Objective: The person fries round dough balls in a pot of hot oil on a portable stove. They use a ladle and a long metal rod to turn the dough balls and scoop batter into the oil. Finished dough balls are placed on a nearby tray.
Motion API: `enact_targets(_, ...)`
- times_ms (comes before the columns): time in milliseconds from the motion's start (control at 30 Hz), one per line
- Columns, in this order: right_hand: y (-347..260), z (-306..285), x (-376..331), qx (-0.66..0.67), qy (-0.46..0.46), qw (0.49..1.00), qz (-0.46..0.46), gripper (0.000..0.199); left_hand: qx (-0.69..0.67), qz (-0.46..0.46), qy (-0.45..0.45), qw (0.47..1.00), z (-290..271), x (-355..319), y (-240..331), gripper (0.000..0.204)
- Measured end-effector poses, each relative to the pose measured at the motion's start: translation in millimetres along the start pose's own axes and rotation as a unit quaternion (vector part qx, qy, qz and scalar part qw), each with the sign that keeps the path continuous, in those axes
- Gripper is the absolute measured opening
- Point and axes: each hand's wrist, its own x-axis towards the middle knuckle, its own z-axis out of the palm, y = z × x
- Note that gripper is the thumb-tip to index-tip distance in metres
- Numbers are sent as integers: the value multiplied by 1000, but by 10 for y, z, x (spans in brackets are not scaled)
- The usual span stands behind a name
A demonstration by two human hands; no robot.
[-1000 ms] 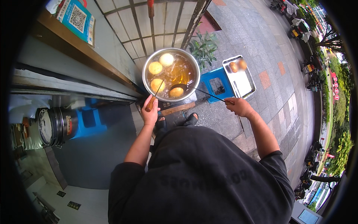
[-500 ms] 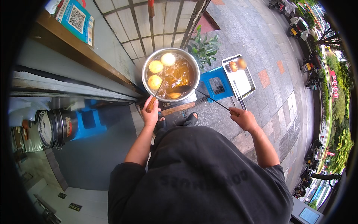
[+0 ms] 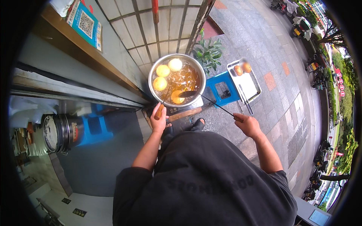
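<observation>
A wide steel pot (image 3: 204, 77) holds bubbling golden oil. Three pale yellow balls (image 3: 160, 83) float along its left and far sides, and a more orange ball (image 3: 177, 96) lies near its front rim. My left hand (image 3: 158, 121) is closed around the wooden handle (image 3: 160, 112) of a tool whose thin metal shaft runs into the pot. From the right, my right hand (image 3: 247, 125) grips the long thin handle of a dark ladle (image 3: 188, 93). Its head rests in the oil, touching or overlapping the orange ball.
Right of the pot, a metal tray (image 3: 250, 86) with browned balls (image 3: 238, 70) and tongs (image 3: 246, 100) sits beside a blue stool (image 3: 222, 98). A leafy plant (image 3: 208, 52) and tiled wall (image 3: 137, 28) stand behind. A doorway frame (image 3: 90, 56) borders the left.
The orange ball shows higher and rounder at the oil's surface beside the ladle, where only a low part showed before. The ladle head has shifted slightly. Both hands keep their grips.
</observation>
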Motion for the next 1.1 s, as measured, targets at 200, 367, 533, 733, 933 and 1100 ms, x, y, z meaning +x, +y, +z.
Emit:
enact_targets(200,25,112,156,73,25,996,53,39,-10,21,2,1000,-101,31,-127,42)
enact_targets(367,35,406,543,139,69,984,82,44,-10,22,-9,1000,-164,4,-136,40)
enact_targets(533,-65,632,946,208,106,969,83,47,1,22,-26,999,-186,-11,-106,39)
enact_targets(733,-116,727,1085,237,86,963,93,48,4,8,-48,999,-198,-19,-68,39)
enact_targets(933,-187,734,1058,243,98,960,99,47,10,-7,-57,998,-184,-41,-44,39)
enact_targets(1100,-367,648,941,284,87,950,95,45,8,-11,-67,998,-190,-37,-67,41)
